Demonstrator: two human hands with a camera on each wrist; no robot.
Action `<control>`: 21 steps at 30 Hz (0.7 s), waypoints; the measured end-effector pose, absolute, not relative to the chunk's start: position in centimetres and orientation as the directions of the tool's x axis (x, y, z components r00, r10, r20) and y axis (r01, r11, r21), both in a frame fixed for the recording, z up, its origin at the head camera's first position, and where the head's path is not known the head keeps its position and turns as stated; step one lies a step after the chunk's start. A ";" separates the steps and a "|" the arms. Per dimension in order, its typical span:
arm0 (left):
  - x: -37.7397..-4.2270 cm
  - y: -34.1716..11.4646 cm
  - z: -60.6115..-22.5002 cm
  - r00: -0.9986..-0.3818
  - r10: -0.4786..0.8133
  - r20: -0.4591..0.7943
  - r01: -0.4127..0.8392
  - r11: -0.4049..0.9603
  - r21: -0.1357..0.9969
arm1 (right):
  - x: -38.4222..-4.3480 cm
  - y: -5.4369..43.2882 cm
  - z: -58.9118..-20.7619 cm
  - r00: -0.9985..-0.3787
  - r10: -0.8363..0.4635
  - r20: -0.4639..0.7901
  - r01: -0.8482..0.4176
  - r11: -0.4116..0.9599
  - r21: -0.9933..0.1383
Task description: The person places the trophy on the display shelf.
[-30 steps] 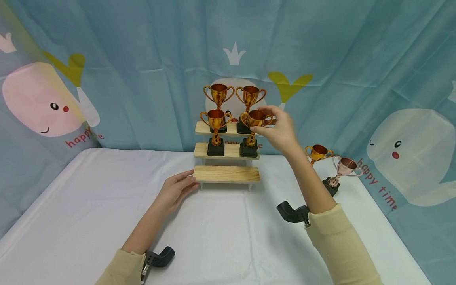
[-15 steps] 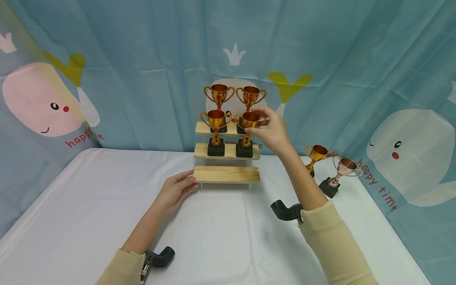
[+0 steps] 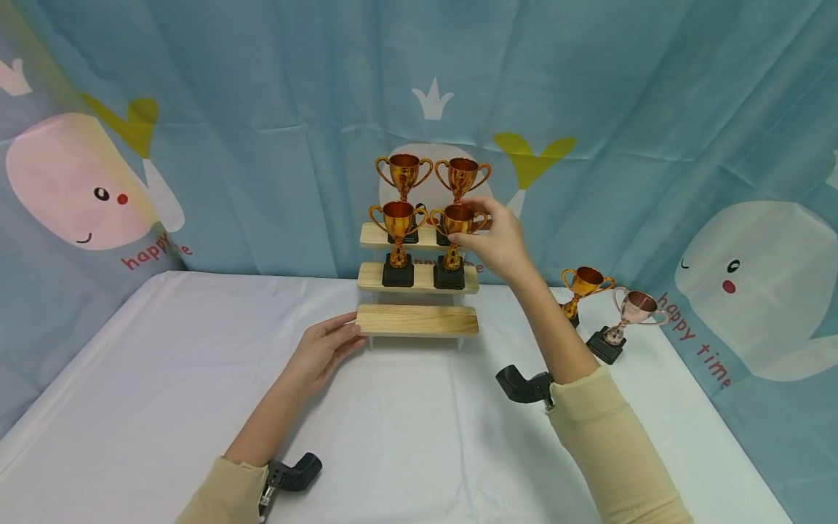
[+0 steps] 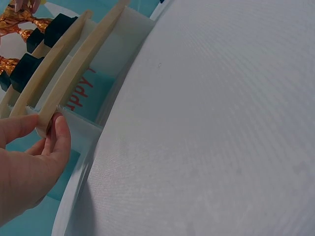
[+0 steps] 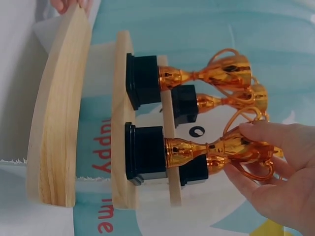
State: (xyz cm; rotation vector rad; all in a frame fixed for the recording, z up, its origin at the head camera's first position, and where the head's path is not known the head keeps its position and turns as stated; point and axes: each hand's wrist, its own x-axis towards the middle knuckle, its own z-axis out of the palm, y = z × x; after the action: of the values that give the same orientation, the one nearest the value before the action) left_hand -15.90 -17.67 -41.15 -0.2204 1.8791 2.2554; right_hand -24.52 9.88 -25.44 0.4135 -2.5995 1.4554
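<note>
A three-tier wooden display stand point(image 3: 417, 320) stands at the middle back. My left hand point(image 3: 325, 352) pinches the left end of its lowest shelf, thumb above and fingers beneath in the left wrist view. With the thumb and fingers of my right hand point(image 3: 500, 240) I grip the cup of a gold trophy point(image 5: 184, 151). Its black base sits upright at the right of the middle shelf. To its left on that shelf stands another gold trophy point(image 3: 398, 247). Two more, a left gold trophy point(image 3: 404, 173) and a right gold trophy point(image 3: 461, 177), occupy the top shelf.
On the white-covered table point(image 3: 386, 437), to the right, another gold trophy point(image 3: 585, 282) is partly hidden by my right forearm. Beside it leans a pinkish-silver trophy point(image 3: 635, 308) on a black base. A blue printed curtain point(image 3: 275, 182) hangs close behind the stand.
My right hand has slid the gripped trophy left along the middle shelf, mostly in the first half second. More of the gold trophy behind my forearm shows now. The left hand stays put.
</note>
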 end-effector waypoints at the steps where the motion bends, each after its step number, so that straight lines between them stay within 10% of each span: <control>1: -15.9 -17.7 -41.1 -0.969 0.056 -0.239 -0.245 -0.173 0.954 | -24.6 9.9 -25.4 -0.954 -0.172 0.247 -0.301 0.499 -0.813; 21: -15.9 -17.7 -41.0 -0.969 0.056 -0.239 -0.246 -0.181 0.952 | -24.0 12.2 -25.6 -0.953 -0.172 0.247 -0.299 0.434 -0.850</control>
State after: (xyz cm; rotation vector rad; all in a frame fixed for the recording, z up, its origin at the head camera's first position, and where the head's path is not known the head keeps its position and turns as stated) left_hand -15.95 -17.65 -41.04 -0.2217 1.8711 2.2621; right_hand -23.97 12.18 -25.56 0.4219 -2.5537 1.5529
